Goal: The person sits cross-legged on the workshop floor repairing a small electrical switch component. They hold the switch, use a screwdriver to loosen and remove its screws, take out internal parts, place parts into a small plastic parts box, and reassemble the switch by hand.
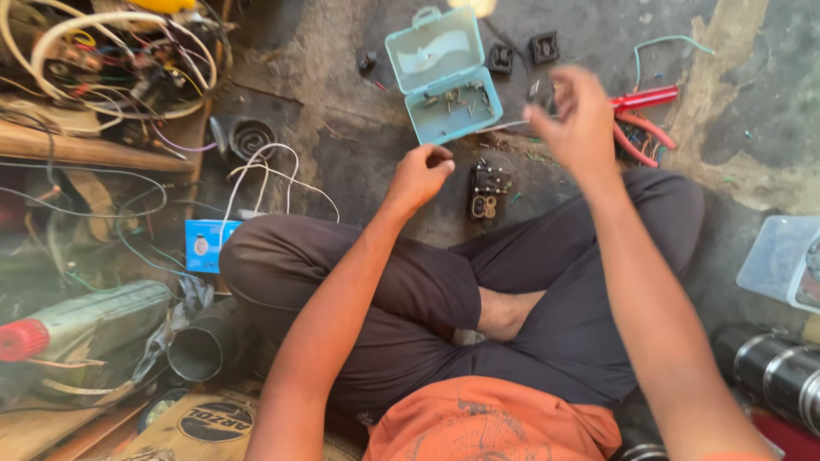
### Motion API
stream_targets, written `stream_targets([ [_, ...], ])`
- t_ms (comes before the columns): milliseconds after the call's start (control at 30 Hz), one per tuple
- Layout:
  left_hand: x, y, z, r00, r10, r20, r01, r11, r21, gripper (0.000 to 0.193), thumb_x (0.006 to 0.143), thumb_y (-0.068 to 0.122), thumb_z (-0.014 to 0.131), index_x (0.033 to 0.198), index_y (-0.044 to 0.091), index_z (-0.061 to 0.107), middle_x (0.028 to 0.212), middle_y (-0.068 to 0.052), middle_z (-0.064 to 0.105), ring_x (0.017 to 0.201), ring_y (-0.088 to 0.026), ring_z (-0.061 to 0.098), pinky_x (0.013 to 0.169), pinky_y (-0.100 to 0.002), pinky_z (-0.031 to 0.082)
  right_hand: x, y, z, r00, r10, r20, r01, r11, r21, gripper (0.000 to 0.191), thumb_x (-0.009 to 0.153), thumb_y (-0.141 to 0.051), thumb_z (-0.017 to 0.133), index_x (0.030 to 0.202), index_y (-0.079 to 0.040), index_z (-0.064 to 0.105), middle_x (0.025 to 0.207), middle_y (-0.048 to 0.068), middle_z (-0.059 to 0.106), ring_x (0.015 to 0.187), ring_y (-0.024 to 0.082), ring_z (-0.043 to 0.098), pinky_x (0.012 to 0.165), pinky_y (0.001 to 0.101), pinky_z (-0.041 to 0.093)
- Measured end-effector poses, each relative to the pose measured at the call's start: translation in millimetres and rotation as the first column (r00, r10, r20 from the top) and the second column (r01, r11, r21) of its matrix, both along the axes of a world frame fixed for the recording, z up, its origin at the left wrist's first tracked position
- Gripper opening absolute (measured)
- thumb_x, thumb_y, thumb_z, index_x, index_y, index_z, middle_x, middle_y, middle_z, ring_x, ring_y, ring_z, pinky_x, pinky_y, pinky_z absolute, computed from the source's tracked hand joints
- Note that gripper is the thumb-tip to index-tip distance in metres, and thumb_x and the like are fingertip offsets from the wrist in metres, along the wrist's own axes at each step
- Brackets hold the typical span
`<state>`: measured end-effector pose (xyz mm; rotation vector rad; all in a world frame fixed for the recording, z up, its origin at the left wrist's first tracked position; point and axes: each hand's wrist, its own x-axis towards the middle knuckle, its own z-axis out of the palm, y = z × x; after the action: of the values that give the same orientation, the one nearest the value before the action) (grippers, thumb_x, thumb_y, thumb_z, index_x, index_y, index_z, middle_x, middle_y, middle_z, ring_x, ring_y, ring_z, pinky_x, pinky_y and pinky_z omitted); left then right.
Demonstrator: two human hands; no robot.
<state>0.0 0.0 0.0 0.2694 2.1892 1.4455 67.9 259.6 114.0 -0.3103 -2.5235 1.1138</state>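
The small black electrical component with metal terminals lies on the concrete floor, long axis pointing away from the person. The left hand, loosely curled and empty, is just left of it and nearer. The right hand, fingers pinched, contents indiscernible, hovers beyond, beside the open light-blue plastic case.

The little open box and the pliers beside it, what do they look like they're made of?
The open box looks like moulded plastic: matte light-blue walls, hinged lid, carry tab. The pliers seem metal with glossy red grips, likely plastic or rubber sleeves; their metal jaws sit hidden behind the right hand.
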Motion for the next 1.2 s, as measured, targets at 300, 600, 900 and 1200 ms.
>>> stream_targets([
  [300, 49.6, 18.8, 15.3, 0.984, -0.109, 0.143, 0.131, 0.98, -0.15, 0.023, 0.081, 0.025, 0.077, 0.098, 0.01, 0.078, 0.092, -0.009, 0.079, 0.086, -0.02, 0.076, 0.08, -0.035, 0.058, 101.3, -86.4, -8.0, 0.978, -0.03, 0.208, 0.025, 0.999, 0.024, 0.047, 0.076, -0.026, 0.094, 0.113, -0.006, 0.073, 0.089, 0.007, 0.056, 0.068, 0.016, 0.056, 0.062, 0.0329, 0.051],
  [600, 43.5, 22.4, 8.0, 0.973, -0.112, 0.202, 0.157, 0.963, -0.22, 0.025, 0.077, 0.027, 0.08, 0.092, 0.009, 0.075, 0.084, -0.01, 0.078, 0.069, -0.023, 0.075, 0.064, -0.037, 0.059, 80.5, -92.8, -33.5, 0.945, -0.075, 0.318, 0.025, 0.987, 0.16, 0.057, 0.069, -0.031, 0.098, 0.105, -0.001, 0.066, 0.089, 0.012, 0.058, 0.07, 0.026, 0.059, 0.063, 0.0414, 0.051],
  [900, 30.3, 20.4, 21.1, 0.928, -0.03, 0.372, 0.085, 0.988, -0.132, 0.016, 0.081, 0.022, 0.077, 0.087, 0.008, 0.075, 0.075, -0.006, 0.076, 0.054, -0.013, 0.067, 0.05, -0.031, 0.054, 63.4, -103.6, -42.0, 0.902, -0.08, 0.424, 0.137, 0.985, -0.105, 0.076, 0.065, -0.02, 0.1, 0.112, -0.004, 0.042, 0.09, 0.008, 0.055, 0.072, 0.02, 0.057, 0.063, 0.0361, 0.052],
  [1200, 23.7, 28.7, 44.3, 0.952, -0.002, 0.306, 0.076, 0.97, -0.229, 0.014, 0.083, 0.021, 0.073, 0.082, 0.007, 0.074, 0.067, -0.005, 0.074, 0.052, -0.013, 0.071, 0.049, -0.031, 0.055, 58.5, -88.8, -44.7, 0.902, 0.075, 0.425, 0.008, 0.982, -0.19, 0.07, 0.067, 0.003, 0.089, 0.122, -0.004, 0.046, 0.095, 0.008, 0.056, 0.075, 0.019, 0.06, 0.067, 0.0345, 0.055],
])
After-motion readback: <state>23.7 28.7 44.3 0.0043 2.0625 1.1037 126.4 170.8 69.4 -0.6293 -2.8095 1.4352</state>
